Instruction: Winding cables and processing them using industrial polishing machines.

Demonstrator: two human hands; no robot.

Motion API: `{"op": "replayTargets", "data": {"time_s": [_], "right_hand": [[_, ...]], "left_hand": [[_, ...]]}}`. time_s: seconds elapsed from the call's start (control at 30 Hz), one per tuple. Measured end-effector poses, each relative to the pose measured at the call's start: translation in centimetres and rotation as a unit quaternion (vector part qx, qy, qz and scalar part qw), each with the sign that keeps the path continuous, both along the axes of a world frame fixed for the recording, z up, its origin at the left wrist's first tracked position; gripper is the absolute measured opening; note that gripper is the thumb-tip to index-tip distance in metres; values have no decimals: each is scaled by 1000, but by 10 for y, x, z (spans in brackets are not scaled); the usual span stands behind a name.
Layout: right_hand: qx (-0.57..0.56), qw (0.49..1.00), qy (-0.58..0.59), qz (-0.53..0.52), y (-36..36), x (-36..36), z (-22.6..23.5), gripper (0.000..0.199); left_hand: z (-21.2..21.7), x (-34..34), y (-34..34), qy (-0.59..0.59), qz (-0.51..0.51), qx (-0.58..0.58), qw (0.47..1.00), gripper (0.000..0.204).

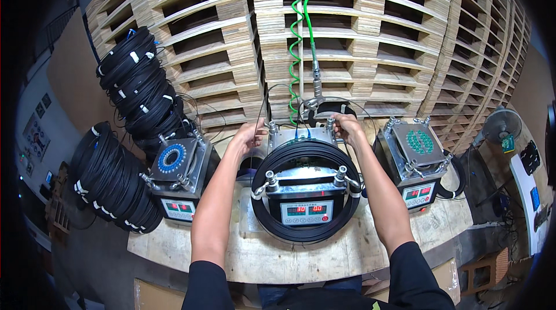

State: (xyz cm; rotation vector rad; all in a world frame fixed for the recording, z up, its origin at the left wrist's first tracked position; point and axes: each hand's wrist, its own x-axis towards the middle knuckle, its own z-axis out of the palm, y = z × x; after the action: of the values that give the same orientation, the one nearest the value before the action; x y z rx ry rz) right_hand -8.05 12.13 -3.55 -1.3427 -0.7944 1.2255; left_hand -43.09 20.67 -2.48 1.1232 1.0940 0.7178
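Observation:
In the middle of the workbench stands a metal-topped machine (301, 187) with a lit display panel (307, 213). A coil of thin black cable (262, 206) hangs around its front, and two small blue connectors (308, 134) sit at the top plate behind the coil. My left hand (250, 138) is at the far left post, fingers curled inward. On the opposite side, my right hand (349, 129) has its fingers bent against the far right clamp post (330, 124). What either hand pinches is too small to make out. Loose cable strands arc up behind the machine.
Similar machines stand left (176, 162) and right (414, 142). Stacked black cable coils (142, 93) rise at the left, with another tilted stack (110, 180) in front. Wooden pallets (347, 43) wall the back. A green air hose (308, 20) hangs down; a fan (503, 126) stands right.

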Motion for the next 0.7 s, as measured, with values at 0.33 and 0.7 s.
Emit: {"op": "replayTargets", "data": {"time_s": [0.33, 0.7], "right_hand": [[12, 997, 71, -17, -9, -2, 4, 24], [238, 896, -369, -63, -128, -30, 27, 29]], "left_hand": [[-22, 12, 2, -194, -4, 26, 981, 30], [24, -22, -136, 105, 218, 502, 830, 19]]}}
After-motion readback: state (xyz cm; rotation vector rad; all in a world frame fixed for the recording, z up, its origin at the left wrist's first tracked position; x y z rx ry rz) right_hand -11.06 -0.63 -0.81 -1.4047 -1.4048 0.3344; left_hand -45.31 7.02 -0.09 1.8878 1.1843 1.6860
